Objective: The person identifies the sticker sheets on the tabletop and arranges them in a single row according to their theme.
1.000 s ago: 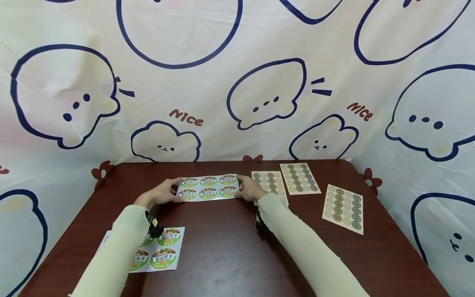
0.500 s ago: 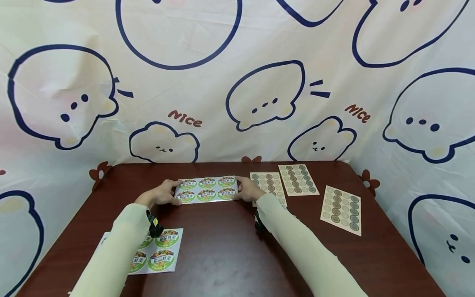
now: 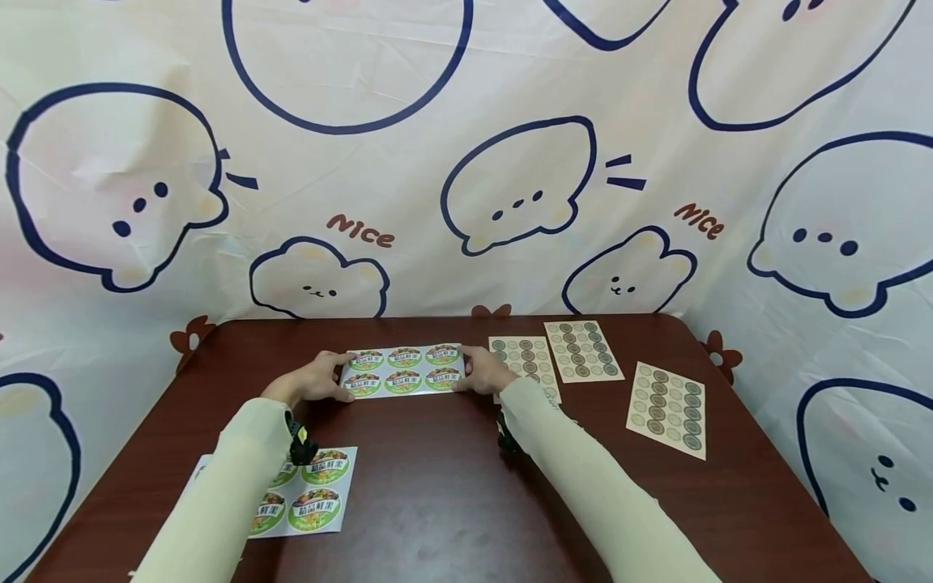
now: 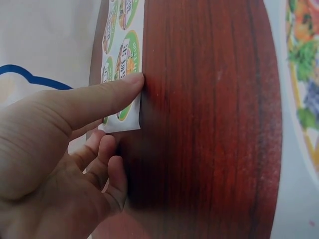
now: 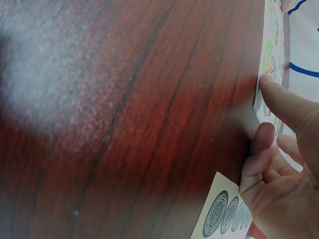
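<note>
A white sticker sheet (image 3: 403,370) with two rows of oval green fruit labels lies at the far middle of the table. My left hand (image 3: 312,378) holds its left end, the thumb (image 4: 112,97) on the near corner and a finger at the far corner. At the opposite end, my right hand (image 3: 484,371) grips the sheet in the same way, its thumb (image 5: 279,97) on the near edge. In the left wrist view the lower fingers (image 4: 117,179) curl beside the sheet. Under the right hand and sleeve, a beige sheet of round stickers (image 3: 526,356) is partly covered.
Two more beige sticker sheets (image 3: 583,351) (image 3: 666,409) lie on the right side of the dark wooden table (image 3: 437,494). A sheet with larger fruit labels (image 3: 315,508) sits near left, partly under the left sleeve. A patterned cloth (image 3: 408,178) hangs behind.
</note>
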`<state>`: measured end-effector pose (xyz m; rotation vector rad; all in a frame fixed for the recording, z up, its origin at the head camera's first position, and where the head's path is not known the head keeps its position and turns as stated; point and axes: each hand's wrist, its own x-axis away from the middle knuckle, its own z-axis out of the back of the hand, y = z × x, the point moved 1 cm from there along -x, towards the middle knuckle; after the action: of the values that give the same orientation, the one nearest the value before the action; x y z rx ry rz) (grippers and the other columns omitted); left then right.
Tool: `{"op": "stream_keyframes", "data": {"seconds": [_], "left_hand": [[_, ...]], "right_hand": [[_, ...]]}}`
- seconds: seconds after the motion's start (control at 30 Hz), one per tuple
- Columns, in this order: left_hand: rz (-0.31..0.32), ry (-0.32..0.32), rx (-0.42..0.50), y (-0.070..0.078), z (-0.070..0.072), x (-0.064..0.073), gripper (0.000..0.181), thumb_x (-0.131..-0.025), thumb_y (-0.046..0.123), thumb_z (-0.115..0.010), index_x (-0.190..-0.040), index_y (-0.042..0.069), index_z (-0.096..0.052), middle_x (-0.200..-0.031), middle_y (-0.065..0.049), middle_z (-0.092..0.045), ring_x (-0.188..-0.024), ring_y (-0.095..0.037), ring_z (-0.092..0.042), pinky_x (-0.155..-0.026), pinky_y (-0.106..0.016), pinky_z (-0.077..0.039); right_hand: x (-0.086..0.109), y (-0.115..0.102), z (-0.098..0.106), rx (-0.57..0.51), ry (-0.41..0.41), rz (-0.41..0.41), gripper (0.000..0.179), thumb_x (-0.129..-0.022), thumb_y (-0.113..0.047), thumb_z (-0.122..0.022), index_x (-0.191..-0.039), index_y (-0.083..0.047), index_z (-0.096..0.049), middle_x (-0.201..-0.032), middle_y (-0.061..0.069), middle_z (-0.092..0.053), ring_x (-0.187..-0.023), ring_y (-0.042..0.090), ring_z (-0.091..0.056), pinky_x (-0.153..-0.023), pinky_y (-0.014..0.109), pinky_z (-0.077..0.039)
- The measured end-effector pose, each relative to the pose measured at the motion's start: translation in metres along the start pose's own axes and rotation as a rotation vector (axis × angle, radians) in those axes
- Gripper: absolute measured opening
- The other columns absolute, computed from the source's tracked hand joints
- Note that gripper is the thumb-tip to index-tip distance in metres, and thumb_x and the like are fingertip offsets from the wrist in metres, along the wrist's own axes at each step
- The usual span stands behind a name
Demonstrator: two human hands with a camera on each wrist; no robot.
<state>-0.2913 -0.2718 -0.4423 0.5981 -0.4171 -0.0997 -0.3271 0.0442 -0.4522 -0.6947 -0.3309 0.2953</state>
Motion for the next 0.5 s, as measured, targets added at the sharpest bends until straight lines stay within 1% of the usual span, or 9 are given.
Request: {"op": "stream_keyframes", "data": {"seconds": [0.17,0.37,0.5], "left_hand": [[-0.001,-0.002,-0.012,0.0009,0.0012,-0.0012,0.09,-0.089,0.016,-0.077,-0.159,-0.002,-0.023,-0.149,-0.033,-0.027,-0.118,-0.041,-0.044,-0.106,-0.055,-0.041],[-0.033,-0.005,0.0,0.0021,0.0035,0.0002,0.088,-0.089,0.014,-0.077,-0.157,-0.005,-0.025,-0.145,-0.034,-0.041,-0.113,-0.037,-0.047,-0.103,-0.052,-0.043],[-0.043,-0.008,0.003,0.0018,0.0036,0.001,0.088,-0.088,0.014,-0.078,-0.157,-0.005,-0.026,-0.146,-0.035,-0.04,-0.114,-0.037,-0.047,-0.104,-0.053,-0.041]], "right_hand": [[0.0,-0.0025,0.0008,0.016,0.009,-0.013,0.083,-0.087,-0.015,-0.081,-0.157,-0.005,-0.036,-0.081,0.002,-0.05,-0.068,0.014,-0.043,-0.063,0.024,-0.037],[-0.0007,-0.0033,-0.0006,0.019,0.005,-0.013,0.076,-0.087,-0.015,-0.081,-0.153,-0.004,-0.043,-0.08,0.002,-0.049,-0.069,0.014,-0.043,-0.062,0.024,-0.036],[-0.0007,-0.003,-0.0016,0.037,0.009,-0.021,0.073,-0.087,-0.016,-0.081,-0.15,-0.005,-0.048,-0.081,0.001,-0.049,-0.071,0.014,-0.043,-0.064,0.023,-0.035]]}}
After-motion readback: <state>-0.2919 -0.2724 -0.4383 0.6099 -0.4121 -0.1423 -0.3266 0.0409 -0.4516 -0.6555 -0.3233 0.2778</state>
